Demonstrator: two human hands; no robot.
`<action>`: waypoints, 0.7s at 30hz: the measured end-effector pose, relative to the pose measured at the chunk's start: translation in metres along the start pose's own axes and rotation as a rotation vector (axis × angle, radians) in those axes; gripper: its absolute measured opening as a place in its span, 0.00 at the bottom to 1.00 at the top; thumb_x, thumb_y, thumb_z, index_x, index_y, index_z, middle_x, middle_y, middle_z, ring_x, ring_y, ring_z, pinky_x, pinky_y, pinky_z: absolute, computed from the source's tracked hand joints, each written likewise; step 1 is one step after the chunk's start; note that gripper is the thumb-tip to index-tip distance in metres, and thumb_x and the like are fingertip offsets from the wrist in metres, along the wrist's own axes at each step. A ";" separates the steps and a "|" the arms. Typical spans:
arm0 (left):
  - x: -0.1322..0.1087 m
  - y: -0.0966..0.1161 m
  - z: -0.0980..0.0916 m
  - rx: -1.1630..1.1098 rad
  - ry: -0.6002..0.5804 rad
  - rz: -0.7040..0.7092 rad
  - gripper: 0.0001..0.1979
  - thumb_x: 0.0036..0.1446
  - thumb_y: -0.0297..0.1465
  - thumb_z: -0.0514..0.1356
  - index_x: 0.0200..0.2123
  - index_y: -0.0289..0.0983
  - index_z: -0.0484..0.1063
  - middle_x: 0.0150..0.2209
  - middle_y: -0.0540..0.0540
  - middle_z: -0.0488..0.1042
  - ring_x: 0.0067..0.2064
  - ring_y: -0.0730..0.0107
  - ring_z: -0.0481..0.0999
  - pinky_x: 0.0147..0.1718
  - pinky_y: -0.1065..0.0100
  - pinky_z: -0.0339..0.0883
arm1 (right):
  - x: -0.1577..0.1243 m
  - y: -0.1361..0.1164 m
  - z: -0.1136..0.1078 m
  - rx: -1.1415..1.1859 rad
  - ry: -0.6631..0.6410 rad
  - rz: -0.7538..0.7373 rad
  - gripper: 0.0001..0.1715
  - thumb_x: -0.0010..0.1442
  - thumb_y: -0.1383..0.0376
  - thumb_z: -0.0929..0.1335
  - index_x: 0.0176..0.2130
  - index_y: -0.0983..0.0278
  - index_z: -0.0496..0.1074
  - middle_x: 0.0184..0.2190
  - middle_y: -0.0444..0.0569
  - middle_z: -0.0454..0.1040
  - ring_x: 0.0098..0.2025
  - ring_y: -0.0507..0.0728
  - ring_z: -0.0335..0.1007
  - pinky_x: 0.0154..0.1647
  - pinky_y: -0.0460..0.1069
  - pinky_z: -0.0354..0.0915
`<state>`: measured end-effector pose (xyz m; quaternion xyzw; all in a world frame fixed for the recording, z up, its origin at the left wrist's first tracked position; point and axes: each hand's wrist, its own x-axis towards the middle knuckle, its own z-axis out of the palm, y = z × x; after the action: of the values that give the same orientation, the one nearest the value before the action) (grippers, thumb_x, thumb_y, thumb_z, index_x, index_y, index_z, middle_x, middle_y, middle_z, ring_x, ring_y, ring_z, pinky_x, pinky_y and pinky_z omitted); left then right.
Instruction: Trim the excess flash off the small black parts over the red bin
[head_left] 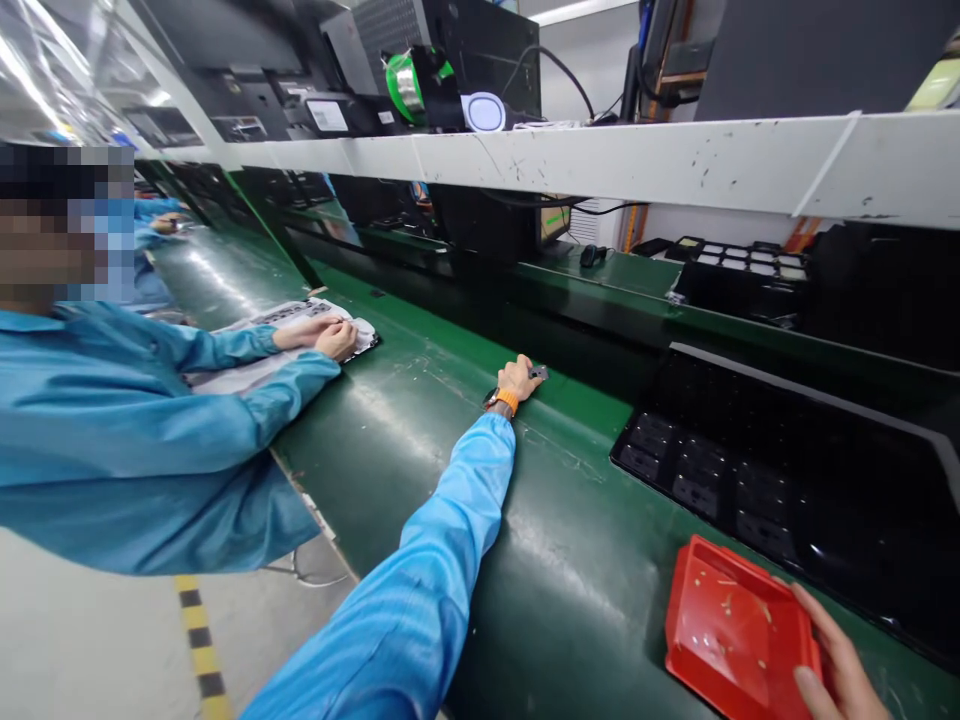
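Observation:
My left hand (516, 379), with an orange-banded watch (504, 400) at the wrist, reaches far out over the green bench (420, 420). Its fingers are closed on a small flat grey part (538, 373) whose kind I cannot make out. At the lower right my right hand (844, 655) grips the side wall of a shallow red plastic tray (686, 600), thumb inside and fingers along the rim. A few small pale bits lie on the tray's floor. The tray is slightly tilted.
A large black tray (847, 430) with moulded pockets lies at the right. On the left a co-worker in a blue smock (150, 420) handles a white sheet-covered item (240, 370). Overhead runs a white shelf edge (600, 160). A scanner (592, 255) stands behind.

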<state>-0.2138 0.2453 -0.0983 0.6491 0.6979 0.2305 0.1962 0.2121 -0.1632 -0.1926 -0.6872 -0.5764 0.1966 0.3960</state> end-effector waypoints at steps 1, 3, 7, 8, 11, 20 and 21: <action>-0.005 0.004 -0.001 -0.064 0.004 0.021 0.18 0.66 0.38 0.62 0.54 0.35 0.71 0.54 0.40 0.73 0.53 0.58 0.75 0.52 0.51 0.72 | 0.001 -0.005 0.001 -0.004 0.000 0.003 0.37 0.65 0.46 0.65 0.68 0.55 0.62 0.67 0.53 0.64 0.64 0.74 0.65 0.50 0.63 0.76; -0.017 0.017 -0.003 -0.205 0.014 0.080 0.17 0.67 0.37 0.61 0.54 0.34 0.71 0.51 0.41 0.74 0.48 0.62 0.76 0.47 0.56 0.75 | 0.003 -0.018 0.007 0.006 0.006 0.007 0.36 0.66 0.46 0.64 0.68 0.54 0.61 0.66 0.53 0.65 0.64 0.73 0.65 0.54 0.64 0.74; -0.056 0.070 0.000 -0.495 -0.031 0.240 0.15 0.68 0.33 0.56 0.55 0.34 0.64 0.36 0.47 0.75 0.32 0.72 0.77 0.32 0.69 0.72 | 0.013 -0.047 0.029 0.082 -0.017 -0.061 0.35 0.67 0.48 0.64 0.68 0.55 0.59 0.66 0.54 0.64 0.66 0.70 0.63 0.62 0.63 0.68; -0.071 0.088 0.002 -0.560 -0.065 0.286 0.15 0.68 0.32 0.55 0.55 0.34 0.61 0.30 0.51 0.73 0.27 0.74 0.75 0.28 0.72 0.68 | 0.018 -0.055 0.033 0.106 -0.029 -0.090 0.34 0.68 0.49 0.64 0.68 0.56 0.59 0.66 0.55 0.64 0.65 0.69 0.64 0.62 0.62 0.68; -0.126 0.143 0.009 -0.733 -0.212 0.447 0.14 0.64 0.32 0.56 0.51 0.37 0.59 0.24 0.56 0.68 0.22 0.76 0.72 0.24 0.75 0.63 | 0.043 -0.085 0.032 0.176 -0.012 -0.209 0.34 0.69 0.50 0.62 0.68 0.59 0.58 0.65 0.59 0.65 0.63 0.68 0.67 0.59 0.62 0.70; -0.232 0.219 0.016 -1.107 -0.554 0.605 0.16 0.60 0.34 0.63 0.48 0.37 0.62 0.32 0.54 0.69 0.22 0.80 0.73 0.21 0.77 0.66 | 0.132 -0.193 -0.040 0.092 0.418 -0.571 0.07 0.67 0.69 0.67 0.46 0.61 0.72 0.41 0.50 0.73 0.39 0.56 0.73 0.37 0.51 0.74; -0.233 0.220 0.016 -1.130 -0.568 0.582 0.20 0.59 0.34 0.64 0.51 0.36 0.62 0.33 0.53 0.70 0.22 0.79 0.73 0.20 0.77 0.66 | 0.135 -0.195 -0.042 0.083 0.424 -0.598 0.06 0.67 0.70 0.67 0.43 0.61 0.73 0.39 0.50 0.73 0.38 0.56 0.73 0.36 0.51 0.74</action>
<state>-0.0067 0.0255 0.0090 0.6433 0.1902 0.4230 0.6091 0.1530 -0.0444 0.0086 -0.4973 -0.6484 -0.0511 0.5742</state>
